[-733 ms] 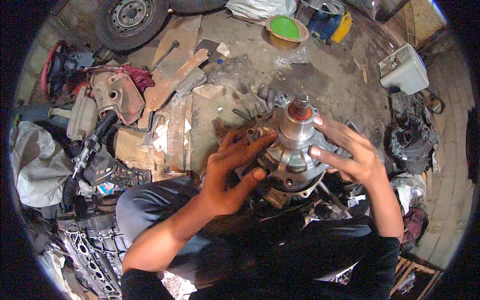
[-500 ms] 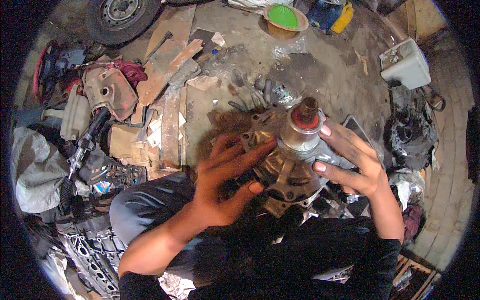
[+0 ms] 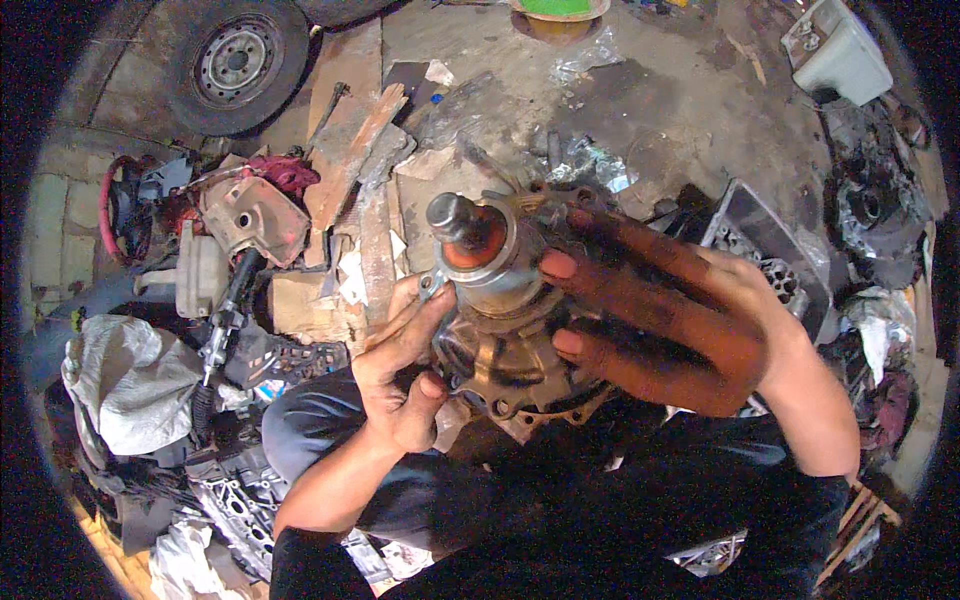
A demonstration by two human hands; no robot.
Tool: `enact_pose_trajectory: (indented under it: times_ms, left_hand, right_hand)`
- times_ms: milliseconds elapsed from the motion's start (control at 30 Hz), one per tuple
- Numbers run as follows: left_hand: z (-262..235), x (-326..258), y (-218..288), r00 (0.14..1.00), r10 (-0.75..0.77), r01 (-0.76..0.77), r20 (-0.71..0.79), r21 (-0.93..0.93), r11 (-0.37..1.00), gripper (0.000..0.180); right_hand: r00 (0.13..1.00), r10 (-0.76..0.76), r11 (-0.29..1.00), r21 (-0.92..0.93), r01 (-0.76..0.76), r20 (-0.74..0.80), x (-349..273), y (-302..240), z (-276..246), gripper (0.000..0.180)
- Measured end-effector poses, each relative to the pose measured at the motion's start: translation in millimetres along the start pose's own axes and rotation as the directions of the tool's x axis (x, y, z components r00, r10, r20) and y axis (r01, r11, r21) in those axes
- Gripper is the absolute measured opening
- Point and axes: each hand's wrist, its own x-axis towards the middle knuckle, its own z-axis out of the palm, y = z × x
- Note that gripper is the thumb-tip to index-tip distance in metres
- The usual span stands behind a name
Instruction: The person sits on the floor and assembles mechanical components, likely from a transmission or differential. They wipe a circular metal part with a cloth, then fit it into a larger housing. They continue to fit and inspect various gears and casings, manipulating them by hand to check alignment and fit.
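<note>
Above the person's lap (image 3: 560, 480), the metal housing (image 3: 497, 358) is grasped between the left hand (image 3: 393, 372) at its edge and the right hand (image 3: 690, 325) along its side, a load best steadied by even pressure

On my feed the right hand (image 3: 690, 330) is blurred and hides the right side of the metal housing (image 3: 495, 355), whose underside I cannot see. The top edge cuts off the basin (image 3: 545, 25) and a dark tyre (image 3: 345, 8). A blue speck (image 3: 437, 99) is too small for me to identify.
</note>
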Motion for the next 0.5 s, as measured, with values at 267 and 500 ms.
enact_pose_trajectory:
  times_ms: [267,500]
  left_hand:
    - [4,-6,2,0.998,-0.020,0.021,-0.061,0.012,1.000,0.078]
    - [5,-11,8,0.998,0.006,-0.005,-0.056,0.034,0.999,0.076]
  right_hand:
    - [0.983,-0.107,0.993,-0.072,0.097,-0.150,-7,7,12,0.036]
    - [0.979,-0.150,0.986,-0.088,0.139,-0.138,-13,2,12,0.032]
